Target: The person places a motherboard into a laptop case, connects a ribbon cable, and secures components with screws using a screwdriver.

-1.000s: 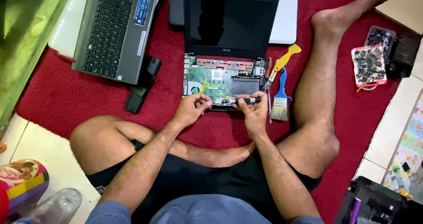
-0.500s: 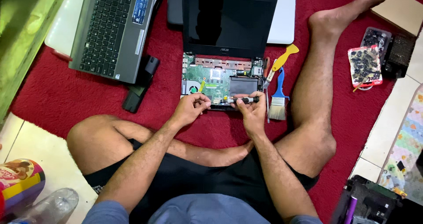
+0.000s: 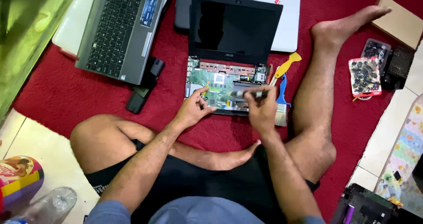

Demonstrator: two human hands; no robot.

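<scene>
A small black laptop with its keyboard cover removed [image 3: 229,70] lies open on the red pile rug [image 3: 57,96], directly ahead of the seated person, its dark screen tilted away and its green circuit board and copper heat pipe bare. Over the board's right part, the right hand [image 3: 262,111] has its grip closed around a slim dark screwdriver with a silver band [image 3: 249,93], held nearly level across the fingertips, forearm running up from the lower right with the wrist bent forward. The left hand [image 3: 192,111] rests at the laptop's near left edge, thumb and forefinger pinched together over the board; whether something tiny sits between them cannot be told.

Just right of the laptop lie a yellow plastic pry tool [image 3: 286,65] and a blue-handled paintbrush [image 3: 280,100], the brush touching the bare right leg. Left of the laptop sits a black rectangular battery pack [image 3: 145,84], and beyond it a grey laptop with a black keyboard [image 3: 119,30]. Behind the screen lies a white closed laptop [image 3: 282,17]. Well to the right, past the foot, is a clear plastic box of dark screws [image 3: 365,75].
</scene>
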